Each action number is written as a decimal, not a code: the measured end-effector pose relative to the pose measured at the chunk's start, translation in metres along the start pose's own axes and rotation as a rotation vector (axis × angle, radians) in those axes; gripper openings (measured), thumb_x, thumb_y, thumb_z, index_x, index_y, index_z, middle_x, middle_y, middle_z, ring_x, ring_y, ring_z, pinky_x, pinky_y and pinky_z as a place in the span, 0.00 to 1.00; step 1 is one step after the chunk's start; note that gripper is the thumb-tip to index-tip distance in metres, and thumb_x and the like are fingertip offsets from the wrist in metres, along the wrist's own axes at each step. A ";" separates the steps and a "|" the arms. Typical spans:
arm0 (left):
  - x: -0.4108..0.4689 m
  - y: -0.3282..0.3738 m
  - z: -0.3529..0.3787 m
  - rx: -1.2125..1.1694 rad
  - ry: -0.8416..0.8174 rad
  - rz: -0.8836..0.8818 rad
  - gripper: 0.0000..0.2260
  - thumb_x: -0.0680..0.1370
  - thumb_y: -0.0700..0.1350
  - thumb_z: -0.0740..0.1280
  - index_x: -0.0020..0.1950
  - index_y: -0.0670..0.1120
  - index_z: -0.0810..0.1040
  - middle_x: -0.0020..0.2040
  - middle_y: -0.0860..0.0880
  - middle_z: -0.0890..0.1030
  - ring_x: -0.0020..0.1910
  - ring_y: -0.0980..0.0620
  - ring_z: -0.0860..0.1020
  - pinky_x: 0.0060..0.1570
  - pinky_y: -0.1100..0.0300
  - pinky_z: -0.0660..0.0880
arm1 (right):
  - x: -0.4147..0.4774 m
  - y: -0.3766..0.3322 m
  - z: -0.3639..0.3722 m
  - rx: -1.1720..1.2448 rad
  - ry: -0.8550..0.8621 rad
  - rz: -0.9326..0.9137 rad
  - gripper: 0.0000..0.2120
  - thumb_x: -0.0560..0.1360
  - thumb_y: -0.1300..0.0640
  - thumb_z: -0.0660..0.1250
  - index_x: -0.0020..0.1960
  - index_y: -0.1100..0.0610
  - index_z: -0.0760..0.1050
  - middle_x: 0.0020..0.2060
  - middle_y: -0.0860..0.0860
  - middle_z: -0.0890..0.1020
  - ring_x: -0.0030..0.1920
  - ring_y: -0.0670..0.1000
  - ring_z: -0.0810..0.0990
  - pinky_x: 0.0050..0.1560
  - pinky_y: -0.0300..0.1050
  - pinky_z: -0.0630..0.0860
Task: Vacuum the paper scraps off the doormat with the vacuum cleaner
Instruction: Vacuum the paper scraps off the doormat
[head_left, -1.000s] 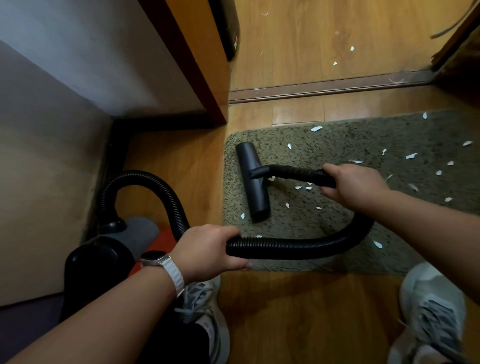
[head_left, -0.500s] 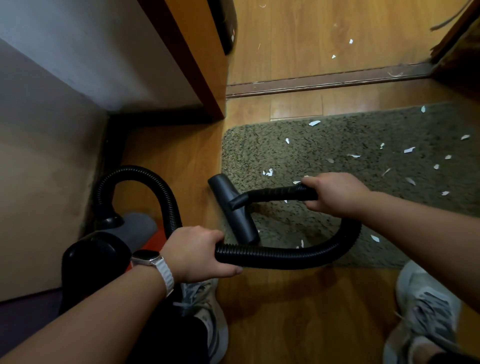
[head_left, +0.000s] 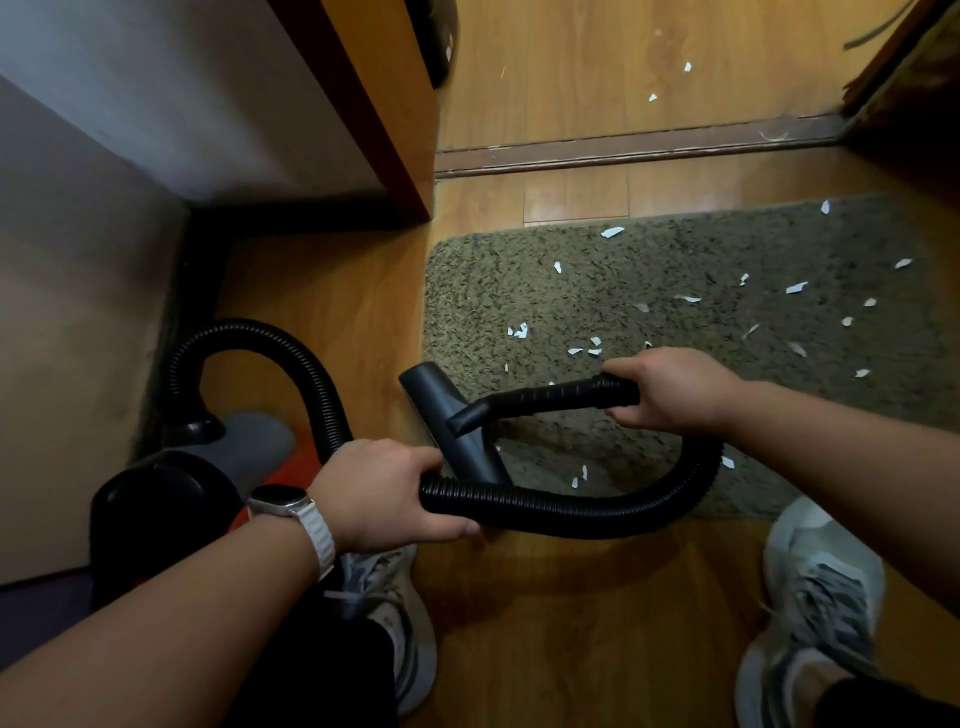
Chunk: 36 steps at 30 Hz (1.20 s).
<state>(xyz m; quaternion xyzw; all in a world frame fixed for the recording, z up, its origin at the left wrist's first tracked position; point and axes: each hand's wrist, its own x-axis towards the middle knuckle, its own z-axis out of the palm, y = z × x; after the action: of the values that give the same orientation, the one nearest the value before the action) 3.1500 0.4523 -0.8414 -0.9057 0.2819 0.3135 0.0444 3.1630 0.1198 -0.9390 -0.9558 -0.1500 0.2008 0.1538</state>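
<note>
A pale wall (head_left: 78, 312) and a reddish-brown door frame (head_left: 384, 104) are seen on the left. A dark threshold strip (head_left: 623, 145) is laid across the glossy wooden floor (head_left: 571, 623) at the far side. Two grey laced shoes are planted near, and the left shoe (head_left: 400, 623) is set just beside the vacuum cleaner (head_left: 156, 499). Its rounded black, grey and red body is tucked against the wall at the near left.

The ribbed black hose (head_left: 571, 512) is arched up from that body and passed through the left grip (head_left: 379, 493), which is curled round it. From there it is looped over the near edge of the doormat (head_left: 675, 260). The stiffer handle tube (head_left: 545, 400) is clasped by the right grip (head_left: 675, 389).

The flat, bar-shaped nozzle (head_left: 436, 395) is positioned over the mat's near-left edge; whether it touches cannot be told. The doormat is shaggy, olive-grey and round-cornered. Small white paper scraps (head_left: 612, 232) are scattered over it, mostly at the centre and right, with a few beside the nozzle.
</note>
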 end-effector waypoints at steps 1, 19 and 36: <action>0.000 0.003 0.001 0.011 -0.005 0.011 0.28 0.65 0.79 0.58 0.36 0.53 0.67 0.32 0.55 0.75 0.33 0.58 0.75 0.34 0.60 0.70 | -0.001 0.000 0.001 0.003 -0.011 -0.004 0.12 0.72 0.42 0.67 0.51 0.47 0.74 0.38 0.47 0.80 0.42 0.53 0.80 0.36 0.44 0.70; -0.001 0.013 0.027 0.066 -0.218 0.149 0.28 0.70 0.78 0.56 0.41 0.53 0.70 0.38 0.53 0.77 0.40 0.50 0.79 0.39 0.55 0.70 | -0.022 0.014 -0.008 -0.066 0.041 -0.043 0.14 0.72 0.42 0.66 0.54 0.47 0.74 0.42 0.49 0.81 0.45 0.55 0.81 0.40 0.47 0.77; 0.007 0.030 0.031 -0.024 -0.195 0.108 0.30 0.70 0.78 0.56 0.45 0.51 0.74 0.36 0.53 0.77 0.36 0.52 0.77 0.41 0.54 0.76 | -0.038 0.025 -0.013 -0.122 0.075 -0.006 0.14 0.73 0.43 0.67 0.56 0.48 0.75 0.44 0.49 0.81 0.46 0.56 0.81 0.38 0.46 0.74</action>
<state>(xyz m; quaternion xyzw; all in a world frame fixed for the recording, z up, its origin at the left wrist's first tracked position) 3.1215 0.4320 -0.8677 -0.8548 0.3210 0.4053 0.0438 3.1409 0.0803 -0.9235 -0.9698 -0.1590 0.1547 0.1012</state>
